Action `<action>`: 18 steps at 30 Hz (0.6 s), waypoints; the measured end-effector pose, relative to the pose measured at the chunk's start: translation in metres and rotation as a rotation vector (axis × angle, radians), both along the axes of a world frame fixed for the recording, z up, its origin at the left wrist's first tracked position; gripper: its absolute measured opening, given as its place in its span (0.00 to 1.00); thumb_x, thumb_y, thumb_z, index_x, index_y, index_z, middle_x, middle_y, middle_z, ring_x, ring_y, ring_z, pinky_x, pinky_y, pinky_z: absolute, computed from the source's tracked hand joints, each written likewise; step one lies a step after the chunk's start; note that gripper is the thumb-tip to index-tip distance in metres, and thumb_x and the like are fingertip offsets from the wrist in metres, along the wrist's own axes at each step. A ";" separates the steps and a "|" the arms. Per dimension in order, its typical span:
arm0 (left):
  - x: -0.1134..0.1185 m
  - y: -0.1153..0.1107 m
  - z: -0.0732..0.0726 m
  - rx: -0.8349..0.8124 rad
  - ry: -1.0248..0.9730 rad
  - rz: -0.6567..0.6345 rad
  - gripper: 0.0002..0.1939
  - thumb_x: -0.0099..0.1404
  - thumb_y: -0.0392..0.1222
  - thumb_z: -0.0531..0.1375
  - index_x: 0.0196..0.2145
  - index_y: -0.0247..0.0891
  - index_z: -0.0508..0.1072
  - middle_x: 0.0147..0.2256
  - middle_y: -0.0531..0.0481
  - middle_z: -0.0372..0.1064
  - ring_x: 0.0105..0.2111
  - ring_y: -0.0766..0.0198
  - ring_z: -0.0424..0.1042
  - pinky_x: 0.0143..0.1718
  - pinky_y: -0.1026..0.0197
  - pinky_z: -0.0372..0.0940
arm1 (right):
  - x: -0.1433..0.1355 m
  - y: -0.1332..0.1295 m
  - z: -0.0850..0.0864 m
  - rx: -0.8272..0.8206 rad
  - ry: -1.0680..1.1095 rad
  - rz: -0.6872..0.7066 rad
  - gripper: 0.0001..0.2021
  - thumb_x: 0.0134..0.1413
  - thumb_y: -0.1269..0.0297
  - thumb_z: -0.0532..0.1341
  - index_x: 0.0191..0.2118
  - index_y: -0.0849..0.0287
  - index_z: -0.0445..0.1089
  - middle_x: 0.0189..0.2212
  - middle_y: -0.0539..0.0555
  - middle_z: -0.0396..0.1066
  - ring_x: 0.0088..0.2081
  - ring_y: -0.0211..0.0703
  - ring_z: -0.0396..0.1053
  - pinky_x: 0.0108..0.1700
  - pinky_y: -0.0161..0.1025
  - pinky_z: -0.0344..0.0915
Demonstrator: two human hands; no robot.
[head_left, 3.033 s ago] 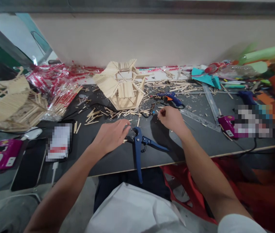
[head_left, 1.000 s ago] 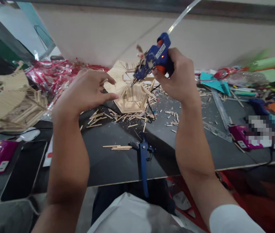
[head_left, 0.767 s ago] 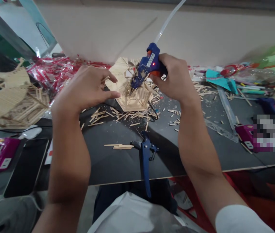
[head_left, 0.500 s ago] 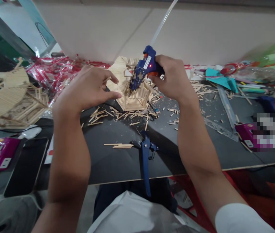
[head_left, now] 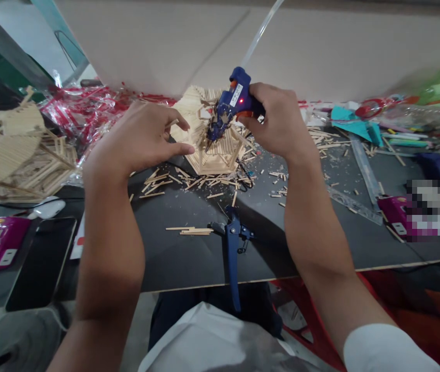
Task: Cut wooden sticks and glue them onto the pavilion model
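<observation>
A blue glue gun point(head_left: 230, 106) with a lit red light is held in my right hand point(head_left: 276, 121), its fingers wrapped round the handle. The gun points down and left, its nozzle over a hexagonal model of thin wooden sticks point(head_left: 215, 164). My left hand point(head_left: 142, 134) is beside the model's left side, thumb and index finger apart. A small pale piece shows by its curled fingers; whether they hold it I cannot tell. A clear glue stick point(head_left: 263, 32) juts up from the gun's back.
Blue-handled cutters point(head_left: 233, 258) lie near the front edge beside several sticks point(head_left: 195, 232). Offcuts are scattered around the model. Left are another stick model point(head_left: 21, 155), a phone point(head_left: 42, 263) and red-and-clear wrappers point(head_left: 84, 113). Clear rulers point(head_left: 364, 168) lie right.
The view has shifted very slightly. Both hands and the glue gun keep nearly the same places over and beside the model.
</observation>
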State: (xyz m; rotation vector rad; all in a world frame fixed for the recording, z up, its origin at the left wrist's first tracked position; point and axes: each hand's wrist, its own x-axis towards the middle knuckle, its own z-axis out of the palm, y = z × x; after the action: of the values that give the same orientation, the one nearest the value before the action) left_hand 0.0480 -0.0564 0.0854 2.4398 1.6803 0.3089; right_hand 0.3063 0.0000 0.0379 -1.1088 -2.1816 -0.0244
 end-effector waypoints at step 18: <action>-0.001 0.000 0.000 0.054 0.038 -0.034 0.25 0.64 0.56 0.63 0.51 0.33 0.77 0.29 0.51 0.68 0.35 0.60 0.65 0.50 0.55 0.57 | 0.001 0.003 -0.002 -0.086 0.127 -0.054 0.09 0.50 0.58 0.63 0.38 0.40 0.66 0.39 0.52 0.75 0.47 0.61 0.69 0.35 0.50 0.62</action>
State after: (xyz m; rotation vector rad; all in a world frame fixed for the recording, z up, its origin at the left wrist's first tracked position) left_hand 0.0467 -0.0560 0.0855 2.5250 1.6648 0.3092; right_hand 0.3068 0.0026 0.0362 -1.1839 -2.0563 0.1140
